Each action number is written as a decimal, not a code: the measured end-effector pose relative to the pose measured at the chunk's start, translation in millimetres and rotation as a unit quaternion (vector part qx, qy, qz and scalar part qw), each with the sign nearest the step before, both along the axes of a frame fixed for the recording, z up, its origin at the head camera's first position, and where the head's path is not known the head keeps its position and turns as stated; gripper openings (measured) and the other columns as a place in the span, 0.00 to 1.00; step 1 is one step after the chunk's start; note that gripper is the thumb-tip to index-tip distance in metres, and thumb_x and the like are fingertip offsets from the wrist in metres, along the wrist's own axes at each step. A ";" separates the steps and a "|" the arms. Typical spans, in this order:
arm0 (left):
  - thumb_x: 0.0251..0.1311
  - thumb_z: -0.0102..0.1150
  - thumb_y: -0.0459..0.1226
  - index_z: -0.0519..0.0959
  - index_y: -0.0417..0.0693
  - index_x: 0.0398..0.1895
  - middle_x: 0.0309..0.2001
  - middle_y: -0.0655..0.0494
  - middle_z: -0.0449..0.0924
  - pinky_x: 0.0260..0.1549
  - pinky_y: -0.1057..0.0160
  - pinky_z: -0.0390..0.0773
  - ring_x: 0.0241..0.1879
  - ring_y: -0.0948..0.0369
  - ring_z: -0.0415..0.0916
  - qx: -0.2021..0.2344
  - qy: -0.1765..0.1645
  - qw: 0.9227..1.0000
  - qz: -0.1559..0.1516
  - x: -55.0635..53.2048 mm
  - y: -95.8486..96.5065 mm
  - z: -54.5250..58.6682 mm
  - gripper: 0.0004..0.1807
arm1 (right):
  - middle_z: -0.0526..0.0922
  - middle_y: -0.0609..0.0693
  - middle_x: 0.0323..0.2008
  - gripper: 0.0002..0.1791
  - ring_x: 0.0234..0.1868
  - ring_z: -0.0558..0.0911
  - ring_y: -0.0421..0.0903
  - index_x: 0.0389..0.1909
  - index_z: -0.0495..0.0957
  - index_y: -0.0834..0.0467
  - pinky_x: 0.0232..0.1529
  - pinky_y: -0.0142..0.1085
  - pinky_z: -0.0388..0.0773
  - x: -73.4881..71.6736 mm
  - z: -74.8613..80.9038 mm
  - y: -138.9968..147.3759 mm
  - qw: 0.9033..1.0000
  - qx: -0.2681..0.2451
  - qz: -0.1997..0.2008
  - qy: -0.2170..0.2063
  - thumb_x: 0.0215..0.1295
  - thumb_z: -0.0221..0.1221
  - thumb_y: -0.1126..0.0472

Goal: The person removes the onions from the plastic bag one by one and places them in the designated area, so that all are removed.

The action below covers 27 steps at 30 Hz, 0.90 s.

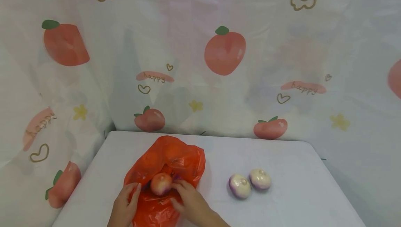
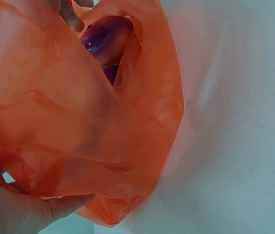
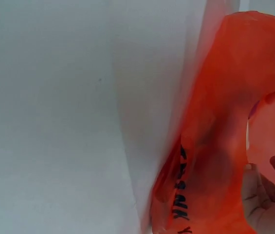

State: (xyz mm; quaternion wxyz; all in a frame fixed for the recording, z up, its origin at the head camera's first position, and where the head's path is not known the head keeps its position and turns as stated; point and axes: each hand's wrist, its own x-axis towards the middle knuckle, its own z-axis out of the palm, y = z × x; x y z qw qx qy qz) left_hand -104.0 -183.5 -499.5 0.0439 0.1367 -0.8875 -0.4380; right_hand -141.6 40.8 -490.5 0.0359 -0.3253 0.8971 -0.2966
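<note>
An orange-red plastic bag lies on the table, its opening towards me, with rounded shapes showing through it. At the opening sits a round white-and-purple vegetable, turnip- or onion-like, tinted orange. My left hand grips the bag's left edge, thumb on top of the plastic. On the other side, my right hand has its fingertips at the bag's opening beside the vegetable, thumb held apart. In the left wrist view, purple skin shows through a gap in the bag.
Two more white-and-purple vegetables, a nearer one and a farther one, lie close together right of the bag. A white table carries everything. Behind it hangs a pale curtain printed with peaches.
</note>
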 end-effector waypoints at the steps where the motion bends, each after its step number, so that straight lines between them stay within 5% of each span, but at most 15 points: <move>1: 0.69 0.41 0.55 0.75 0.37 0.53 0.50 0.45 0.73 0.50 0.44 0.72 0.48 0.49 0.71 0.000 0.002 1.000 -0.001 -0.6 0.3 -0.2 0.30 | 0.72 0.45 0.56 0.21 0.56 0.72 0.42 0.58 0.73 0.54 0.55 0.39 0.72 -0.5 -0.1 -1.1 1.000 -0.004 -0.005 -0.007 0.65 0.59 0.54; 14: 0.70 0.42 0.53 0.76 0.39 0.52 0.50 0.45 0.73 0.48 0.46 0.74 0.47 0.50 0.72 0.002 0.014 1.000 -0.003 -1.8 0.7 -1.9 0.27 | 0.68 0.44 0.62 0.28 0.60 0.68 0.43 0.64 0.67 0.49 0.55 0.40 0.72 -5.5 0.4 -17.1 1.000 -0.020 0.015 -0.011 0.63 0.61 0.53; 20: 0.69 0.42 0.54 0.76 0.38 0.52 0.50 0.45 0.72 0.48 0.45 0.73 0.47 0.50 0.72 0.005 0.012 1.000 -0.005 -0.9 0.1 -1.4 0.29 | 0.63 0.46 0.65 0.42 0.61 0.65 0.48 0.70 0.57 0.46 0.53 0.48 0.73 -5.6 -2.8 -27.3 0.998 0.002 -0.033 -0.052 0.57 0.65 0.46; 27: 0.69 0.42 0.54 0.75 0.38 0.53 0.50 0.44 0.72 0.48 0.45 0.73 0.47 0.49 0.71 0.006 0.003 1.000 -0.004 1.5 -1.3 -2.0 0.28 | 0.65 0.51 0.63 0.41 0.57 0.70 0.51 0.69 0.59 0.48 0.53 0.54 0.71 -7.2 -12.5 -29.7 0.994 0.024 -0.079 -0.067 0.55 0.66 0.47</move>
